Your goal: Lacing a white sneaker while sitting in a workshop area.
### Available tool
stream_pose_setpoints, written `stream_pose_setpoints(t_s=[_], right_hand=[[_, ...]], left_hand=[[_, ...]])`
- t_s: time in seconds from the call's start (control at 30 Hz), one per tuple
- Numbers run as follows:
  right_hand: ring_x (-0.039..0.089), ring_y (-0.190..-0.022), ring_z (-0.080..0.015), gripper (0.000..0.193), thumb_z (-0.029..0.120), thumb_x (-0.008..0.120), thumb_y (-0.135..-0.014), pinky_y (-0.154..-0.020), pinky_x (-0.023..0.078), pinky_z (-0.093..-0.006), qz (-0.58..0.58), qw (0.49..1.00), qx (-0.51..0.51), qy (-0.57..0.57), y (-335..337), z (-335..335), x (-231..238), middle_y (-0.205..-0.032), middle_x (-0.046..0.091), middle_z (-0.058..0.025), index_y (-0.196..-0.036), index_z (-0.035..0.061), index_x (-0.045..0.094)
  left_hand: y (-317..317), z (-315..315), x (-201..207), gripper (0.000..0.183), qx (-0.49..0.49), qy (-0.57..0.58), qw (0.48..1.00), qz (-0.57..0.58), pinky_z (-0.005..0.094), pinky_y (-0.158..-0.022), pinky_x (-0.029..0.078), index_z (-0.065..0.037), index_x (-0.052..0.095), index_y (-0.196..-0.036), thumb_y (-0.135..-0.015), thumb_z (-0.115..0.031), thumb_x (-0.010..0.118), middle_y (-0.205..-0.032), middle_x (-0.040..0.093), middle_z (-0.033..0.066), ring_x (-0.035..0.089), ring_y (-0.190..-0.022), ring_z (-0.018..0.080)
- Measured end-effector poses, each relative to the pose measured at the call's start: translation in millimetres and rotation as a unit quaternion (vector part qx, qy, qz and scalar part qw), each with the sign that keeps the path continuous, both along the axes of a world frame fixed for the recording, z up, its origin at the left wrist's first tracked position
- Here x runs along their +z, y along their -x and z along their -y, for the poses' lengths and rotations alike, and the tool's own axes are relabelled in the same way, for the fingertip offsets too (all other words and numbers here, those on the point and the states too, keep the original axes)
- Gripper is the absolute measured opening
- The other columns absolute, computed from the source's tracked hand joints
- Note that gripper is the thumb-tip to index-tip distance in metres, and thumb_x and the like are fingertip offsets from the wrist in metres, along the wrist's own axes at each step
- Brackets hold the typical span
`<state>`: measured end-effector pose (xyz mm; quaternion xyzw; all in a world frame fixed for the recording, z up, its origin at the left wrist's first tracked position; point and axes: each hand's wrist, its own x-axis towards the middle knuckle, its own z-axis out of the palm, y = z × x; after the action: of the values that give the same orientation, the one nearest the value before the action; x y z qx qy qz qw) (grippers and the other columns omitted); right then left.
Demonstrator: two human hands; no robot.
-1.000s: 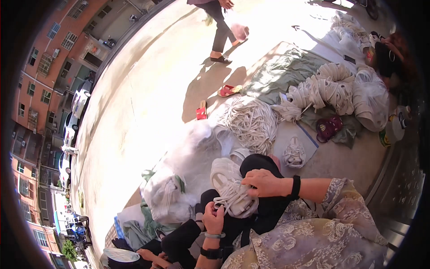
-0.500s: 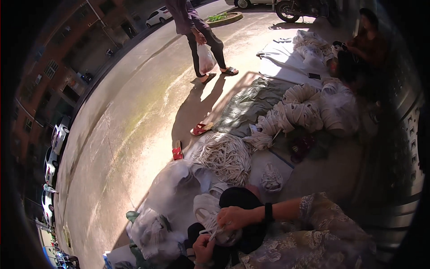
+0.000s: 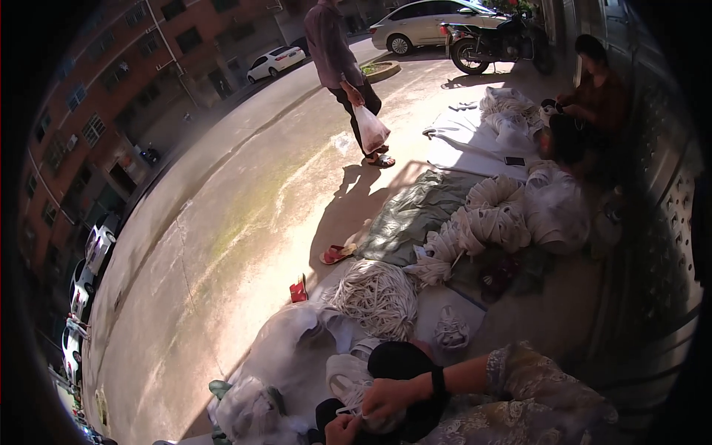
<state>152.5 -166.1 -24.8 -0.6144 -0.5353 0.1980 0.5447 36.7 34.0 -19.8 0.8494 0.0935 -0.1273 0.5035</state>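
A white sneaker rests in my lap between dark-clad knees. My right hand, with a black band on its wrist, is closed over the sneaker's opening, fingers pinched on a white shoelace. Just nearer to me, my left hand pinches at the same lace, low in the picture; its fingertips are partly hidden. Beyond my knees lies a loose heap of white laces. To the right of that heap, another white sneaker stands on a pale board.
Tied white lace bundles and a clear plastic bag lie farther right. Green cloth spreads beyond the heap. Red sandals sit at its left. A standing person carries a bag; a person sits at far right.
My view has tilted upward, so the scene sits lower. The standing person has stepped, legs now closer together. My hands stay at the sneaker and have drawn slightly closer together.
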Motion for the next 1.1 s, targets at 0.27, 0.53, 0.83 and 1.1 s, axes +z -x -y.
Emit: stream_pose_setpoints(t_s=[0.27, 0.53, 0.83, 1.1], right_hand=[[0.06, -0.07, -0.0304, 0.013, 0.021, 0.057, -0.069, -0.06, 0.046, -0.0402, 0.148, 0.977, -0.082, 0.127, -10.7, 16.9, 9.1, -0.069, 0.06, -0.0112, -0.071, 0.009, 0.06], [0.059, -0.059, -0.0276, 0.014, 0.011, 0.059, -0.066, -0.055, 0.045, -0.0337, -0.004, 0.98, -0.062, 0.19, -22.6, 33.6, 24.4, -0.064, 0.057, -0.0127, -0.077, 0.002, 0.061], [0.057, -0.066, -0.0169, 0.014, 0.001, 0.061, -0.07, -0.062, 0.045, -0.0267, -0.113, 0.993, -0.045, -0.007, -21.8, 12.3, 7.9, -0.07, 0.057, -0.006, -0.083, 0.0006, 0.063], [0.051, -0.064, -0.0039, 0.014, 0.004, 0.065, -0.078, -0.057, 0.042, -0.0205, -0.343, 0.934, -0.069, 0.08, -17.8, 3.6, 18.5, -0.069, 0.06, 0.0006, -0.091, -0.002, 0.065]], left_hand=[[-6.3, 6.1, 0.9, 0.018, 0.065, 0.082, 0.995, -0.004, 0.0233, -0.054, 0.041, 0.001, 0.061, -0.074, -0.08, -0.015, 0.063, -0.058, 0.055, 0.0001, 0.048, -0.057, 0.0048], [19.1, -15.6, 6.8, 0.011, 0.09, 0.164, 0.978, 0.097, 0.0221, -0.068, 0.038, 0.0, 0.06, -0.075, -0.081, -0.009, 0.061, -0.102, 0.054, 0.0068, 0.046, -0.078, 0.0086], [0.4, 14.4, 15.5, 0.021, -0.01, -0.183, 0.97, 0.162, 0.0384, -0.076, 0.041, -0.003, 0.06, -0.07, -0.076, -0.022, 0.067, -0.102, 0.058, 0.0143, 0.052, -0.087, 0.0309], [-1.6, 20.9, 9.3, 0.013, 0.066, -0.168, 0.96, 0.213, 0.0352, -0.065, 0.04, -0.005, 0.058, -0.065, -0.067, -0.011, 0.069, -0.074, 0.056, 0.0066, 0.053, -0.072, 0.0258]])
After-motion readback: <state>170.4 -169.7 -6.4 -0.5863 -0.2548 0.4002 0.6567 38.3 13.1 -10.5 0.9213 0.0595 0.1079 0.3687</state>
